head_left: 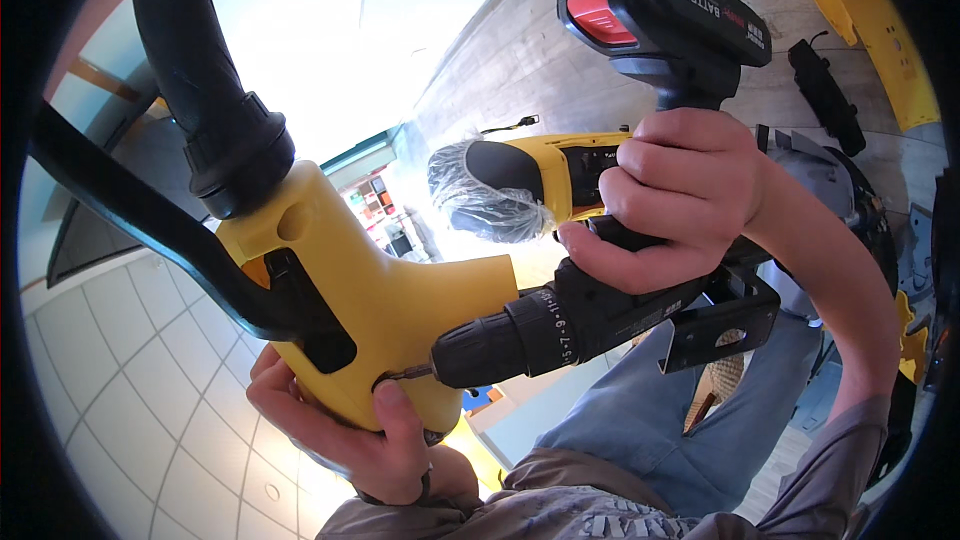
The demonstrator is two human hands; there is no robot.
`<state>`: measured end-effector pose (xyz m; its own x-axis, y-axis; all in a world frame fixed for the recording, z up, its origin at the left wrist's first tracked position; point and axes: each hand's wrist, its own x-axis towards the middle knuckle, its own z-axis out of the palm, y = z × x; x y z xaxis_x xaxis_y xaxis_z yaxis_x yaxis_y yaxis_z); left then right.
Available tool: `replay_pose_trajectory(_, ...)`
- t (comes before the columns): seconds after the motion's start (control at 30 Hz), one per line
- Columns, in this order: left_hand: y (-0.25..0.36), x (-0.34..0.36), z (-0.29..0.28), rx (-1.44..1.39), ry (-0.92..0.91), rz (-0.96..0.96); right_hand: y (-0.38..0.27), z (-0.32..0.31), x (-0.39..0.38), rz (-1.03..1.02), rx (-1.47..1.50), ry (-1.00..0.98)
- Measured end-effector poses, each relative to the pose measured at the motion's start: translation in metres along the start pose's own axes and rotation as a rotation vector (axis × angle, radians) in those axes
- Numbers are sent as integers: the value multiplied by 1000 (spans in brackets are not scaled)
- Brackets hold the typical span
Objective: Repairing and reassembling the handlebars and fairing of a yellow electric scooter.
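Note:
My right hand (pixel 685 195) is wrapped round the handle of a black cordless drill (pixel 600 315), its battery end up. The drill's bit (pixel 411 373) points left, its tip in a round hole in a yellow handlebar cover (pixel 375 290). Gripping that cover from below is my left hand (pixel 365 445), with the thumb beside the hole and the other fingers mostly hidden behind. A black rubber grip (pixel 185 50) rises from the cover's upper left. The black lever (pixel 150 215) curves out of a slot in the cover's side.
Beyond the drill is a yellow ride-on vehicle body (pixel 578 165) with a plastic-wrapped black seat (pixel 490 185). On the wooden floor (pixel 780 0) at right lie a black elongated part (pixel 828 95) and yellow panels (pixel 890 50). My legs (pixel 630 390) are below the drill.

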<state>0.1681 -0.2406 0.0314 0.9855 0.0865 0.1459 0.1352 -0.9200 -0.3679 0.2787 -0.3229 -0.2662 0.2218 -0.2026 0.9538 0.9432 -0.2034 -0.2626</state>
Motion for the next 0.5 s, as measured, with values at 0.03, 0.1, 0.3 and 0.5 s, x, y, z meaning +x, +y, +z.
replay_pose_trajectory(0.03, 0, -1, 0, -1, -2, 0, -1, 0, -1, 1, 0, -2)
replay_pose_trajectory(0.1, -1, -1, 2, 4, -4, 3, -2, -1, -3, 5, -12, -8)
replay_pose_trajectory(0.3, 2, 1, 2, -59, -8, -10, 3, -3, 4, 6, 6, -23)
replay_pose_trajectory(0.5, 3, 2, 2, -87, -17, -29, 4, -8, 5, 10, 19, -46)
